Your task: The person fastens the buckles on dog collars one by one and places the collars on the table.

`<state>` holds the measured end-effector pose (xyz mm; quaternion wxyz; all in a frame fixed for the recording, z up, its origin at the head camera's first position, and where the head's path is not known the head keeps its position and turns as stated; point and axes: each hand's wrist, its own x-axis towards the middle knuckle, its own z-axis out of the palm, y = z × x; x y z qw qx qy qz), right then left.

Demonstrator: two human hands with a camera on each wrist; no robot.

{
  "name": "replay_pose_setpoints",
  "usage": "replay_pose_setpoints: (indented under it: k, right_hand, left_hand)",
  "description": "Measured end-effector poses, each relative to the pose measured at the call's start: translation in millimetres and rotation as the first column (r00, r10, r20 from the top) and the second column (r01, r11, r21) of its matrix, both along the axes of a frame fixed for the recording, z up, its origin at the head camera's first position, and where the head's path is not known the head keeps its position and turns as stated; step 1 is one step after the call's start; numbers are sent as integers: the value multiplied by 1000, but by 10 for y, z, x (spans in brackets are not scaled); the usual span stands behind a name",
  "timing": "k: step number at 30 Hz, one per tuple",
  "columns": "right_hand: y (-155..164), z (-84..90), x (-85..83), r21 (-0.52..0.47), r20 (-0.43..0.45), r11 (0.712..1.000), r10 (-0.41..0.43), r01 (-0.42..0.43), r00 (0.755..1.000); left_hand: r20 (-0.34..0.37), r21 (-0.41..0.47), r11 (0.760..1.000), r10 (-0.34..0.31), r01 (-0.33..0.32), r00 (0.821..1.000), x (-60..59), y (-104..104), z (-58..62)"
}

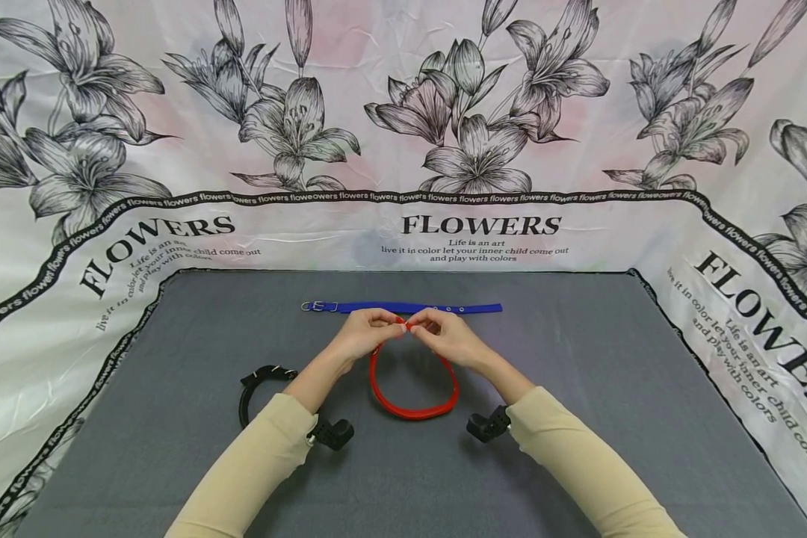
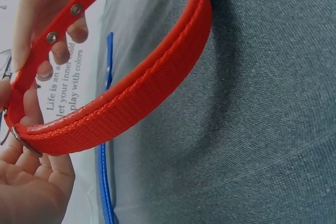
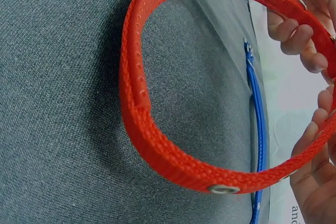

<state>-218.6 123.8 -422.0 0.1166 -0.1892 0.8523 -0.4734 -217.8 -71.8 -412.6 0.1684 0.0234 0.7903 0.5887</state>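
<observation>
A red collar (image 1: pixel 413 413) hangs as a round loop below both hands, its lower curve close over the grey cloth. My left hand (image 1: pixel 366 332) pinches the end with metal fittings; a metal ring (image 2: pixel 23 142) shows beside those fingers in the left wrist view. Facing it, my right hand (image 1: pixel 447 336) pinches the strap end, where eyelets (image 2: pixel 76 9) run along the band. The fingertips of both hands meet at the top of the loop. In the right wrist view, another eyelet (image 3: pixel 224 189) faces the camera, and the padded inner lining (image 3: pixel 139 61) shows.
Behind the hands a blue collar (image 1: pixel 390 306) lies stretched flat, buckle to the left. A black collar (image 1: pixel 245 403) lies curled at the left, partly hidden by the left forearm. Flower-printed cloth (image 1: pixel 484 254) borders the grey surface (image 1: pixel 578 336) at the back and sides.
</observation>
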Motion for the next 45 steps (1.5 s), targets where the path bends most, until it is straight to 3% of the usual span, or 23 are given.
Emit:
replay_pose_setpoints:
  k: [8,15,20,27,32,39,45]
  right_hand:
    - [33,-32,-25,45,-17,999,-15,15,1000]
    - [107,-62,-41,53,2,999,1,-1,1000]
    - [98,-7,2,44,6,999,6,-6,1000]
    - [18,302,181,53,-14,998,27,-26,1000]
    - [-15,339,209,66,-31,998,19,-17,999]
    - [-11,303,194,69,-15,998,3,-2,1000]
    - [59,-10,1,60,-26,998,-12,14,1000]
  left_hand:
    - [-58,-4,997,78,-78,995,-36,-26,-50]
    - [-23,36,989,145,-144,989,-51,-47,-60]
    - [-9,63,989,136,-135,991,-43,-37,-57]
    - [25,20,996,84,-85,996,-18,16,-53]
    - [19,3,998,61,-61,998,-3,33,-69]
    - [-1,32,995,99,-99,995,-7,13,-80]
    - [-2,146,975,168,-166,986,-14,2,-59]
